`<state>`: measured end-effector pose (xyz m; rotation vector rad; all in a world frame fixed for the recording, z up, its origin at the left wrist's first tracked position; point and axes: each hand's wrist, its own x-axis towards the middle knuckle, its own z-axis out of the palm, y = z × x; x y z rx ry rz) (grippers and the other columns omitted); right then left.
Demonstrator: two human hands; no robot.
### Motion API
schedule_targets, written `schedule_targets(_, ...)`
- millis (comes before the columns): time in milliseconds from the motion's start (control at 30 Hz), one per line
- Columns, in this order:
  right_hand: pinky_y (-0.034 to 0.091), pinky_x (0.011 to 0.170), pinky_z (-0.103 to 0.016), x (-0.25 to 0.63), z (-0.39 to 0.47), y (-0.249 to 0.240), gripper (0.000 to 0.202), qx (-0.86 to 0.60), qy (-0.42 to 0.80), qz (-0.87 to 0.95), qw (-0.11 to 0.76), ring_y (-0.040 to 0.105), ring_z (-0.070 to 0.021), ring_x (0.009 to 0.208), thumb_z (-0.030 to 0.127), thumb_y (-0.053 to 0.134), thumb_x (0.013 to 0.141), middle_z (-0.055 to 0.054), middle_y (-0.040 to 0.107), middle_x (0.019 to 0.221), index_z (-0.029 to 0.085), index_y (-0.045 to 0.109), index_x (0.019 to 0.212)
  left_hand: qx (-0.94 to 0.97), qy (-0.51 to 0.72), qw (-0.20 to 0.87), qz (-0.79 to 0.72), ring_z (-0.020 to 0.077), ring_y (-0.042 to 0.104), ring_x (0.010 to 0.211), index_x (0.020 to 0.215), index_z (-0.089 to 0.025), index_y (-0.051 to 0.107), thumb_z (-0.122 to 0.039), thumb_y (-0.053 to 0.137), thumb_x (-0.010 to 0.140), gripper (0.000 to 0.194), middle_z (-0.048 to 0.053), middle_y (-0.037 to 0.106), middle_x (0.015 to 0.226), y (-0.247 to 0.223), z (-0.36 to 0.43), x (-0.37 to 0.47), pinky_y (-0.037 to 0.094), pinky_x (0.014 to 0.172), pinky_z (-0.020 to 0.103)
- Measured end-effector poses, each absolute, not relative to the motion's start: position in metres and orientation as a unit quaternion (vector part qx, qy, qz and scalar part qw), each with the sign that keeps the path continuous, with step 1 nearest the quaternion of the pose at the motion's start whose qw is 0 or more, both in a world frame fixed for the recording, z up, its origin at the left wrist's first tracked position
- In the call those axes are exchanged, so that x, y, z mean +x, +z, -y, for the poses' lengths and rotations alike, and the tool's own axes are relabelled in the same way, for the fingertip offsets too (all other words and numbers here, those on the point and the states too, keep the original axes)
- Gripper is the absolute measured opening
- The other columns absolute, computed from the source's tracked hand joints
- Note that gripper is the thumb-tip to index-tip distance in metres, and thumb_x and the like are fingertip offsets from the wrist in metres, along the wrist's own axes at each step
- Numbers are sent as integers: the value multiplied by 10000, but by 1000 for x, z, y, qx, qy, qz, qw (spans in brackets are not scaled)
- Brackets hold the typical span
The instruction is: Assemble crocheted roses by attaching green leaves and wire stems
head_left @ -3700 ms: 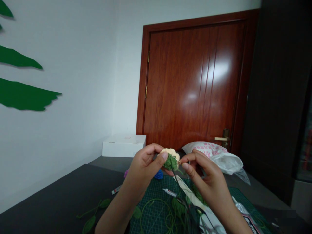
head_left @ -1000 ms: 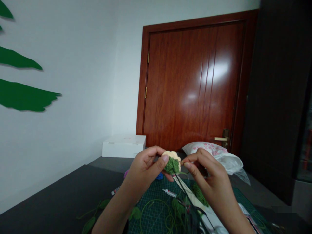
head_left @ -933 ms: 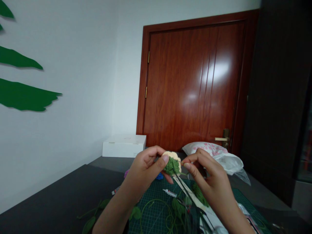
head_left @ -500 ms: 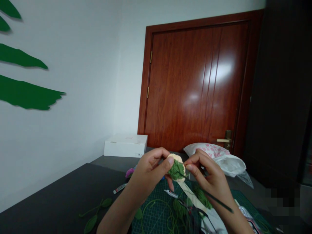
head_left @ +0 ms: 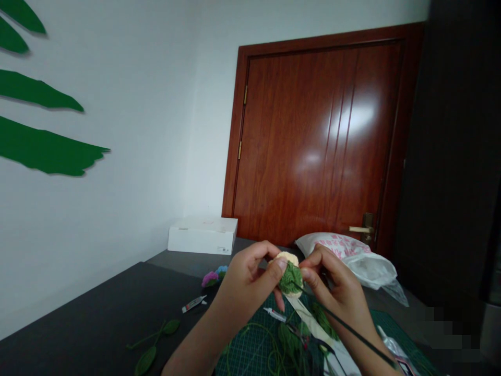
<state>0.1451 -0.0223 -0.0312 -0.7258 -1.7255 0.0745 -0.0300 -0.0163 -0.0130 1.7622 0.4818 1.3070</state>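
Observation:
A crocheted flower (head_left: 291, 277), cream with a green leafy base facing me, is held up above the table. From its middle a dark green stem (head_left: 344, 325) runs down to the right, past my right wrist. My left hand (head_left: 256, 274) is closed on the flower's left side, thumb on the green part and fingers behind. At the right edge, my right hand (head_left: 331, 277) pinches with thumb and forefinger against the flower; whether anything thin lies between those fingertips is too small to tell.
Below my hands lie a green cutting mat (head_left: 250, 344), a glue tube (head_left: 275, 314), scissors (head_left: 326, 347) and green yarn (head_left: 287, 339). Another tube (head_left: 193, 304), a leafy sprig (head_left: 151, 347) and a pink crocheted flower (head_left: 210, 279) rest leftward. Behind stand a white box (head_left: 202, 235) and plastic bag (head_left: 352, 256).
Both hands and the flower sit slightly lower and further right in view. The stem now reaches further down to the right. A blue flower beside the pink one has come into sight.

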Motion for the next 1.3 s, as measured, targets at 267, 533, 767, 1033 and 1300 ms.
schedule_targets(267,449,634,-269,154,17,-36,71,-385,35,720,576,584,-165,714,268,553,927,-4,600,785,217,587,892,713,547,375,-231,97,607,511,868,-129,599,-309,603,852,181,18,591,816,-11,24,-20,522,464,226)
schedule_targets(533,497,679,-291,148,23,-35,123,-362,-63,744,558,643,-182,767,151,509,924,-30,673,847,229,602,944,709,531,378,-269,77,534,447,830,-153,567,-297,603,839,149,-35,537,677,-16,11,-21,469,421,199)
schedule_targets(767,491,763,-362,166,30,-22,194,-356,-107,786,494,626,-242,955,198,594,917,-75,669,1057,253,647,1095,784,479,267,-291,98,487,545,761,-153,587,-199,599,802,63,-18,511,693,-23,0,-17,380,472,209)
schedule_targets(1033,434,649,-295,157,30,-24,146,-341,46,764,546,578,-172,714,200,579,908,-9,622,746,215,582,763,844,416,197,-276,121,453,651,694,-153,562,-126,604,779,99,-19,477,700,-22,3,-12,318,553,235)
schedule_targets(1300,252,320,-171,154,23,-29,342,-253,326,658,630,417,-68,284,516,423,980,80,544,475,236,409,783,852,373,265,-253,107,472,635,784,-151,618,-159,581,807,45,0,543,757,-27,-1,-11,348,519,198)
